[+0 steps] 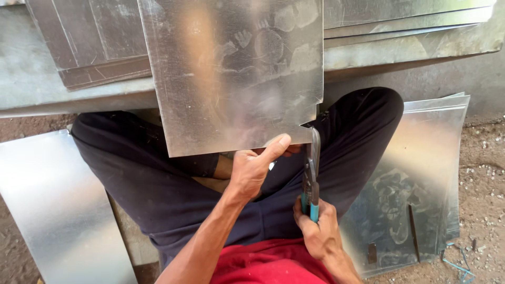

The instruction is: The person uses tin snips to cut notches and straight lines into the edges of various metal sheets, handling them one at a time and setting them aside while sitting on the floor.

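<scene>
Stacked sheets (410, 173) crowd the right knee; the workbench edge (63, 100) blocks ahead; lap stays open.

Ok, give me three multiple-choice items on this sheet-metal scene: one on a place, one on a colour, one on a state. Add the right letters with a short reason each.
1. Where do the snips meet the metal sheet?
A. at its near right corner
B. at its far left corner
C. in its middle

2. What colour are the snip handles?
A. yellow
B. blue-green
C. red

3. How does the left hand stand with the sheet?
A. resting away from it on the ground
B. lying flat on top of its middle
C. gripping its near edge, thumb on top

Answers:
1 A, the blades sit at the notch on the near right corner.
2 B, blue-green grips show above the right hand.
3 C, the thumb presses on the near edge.
</scene>
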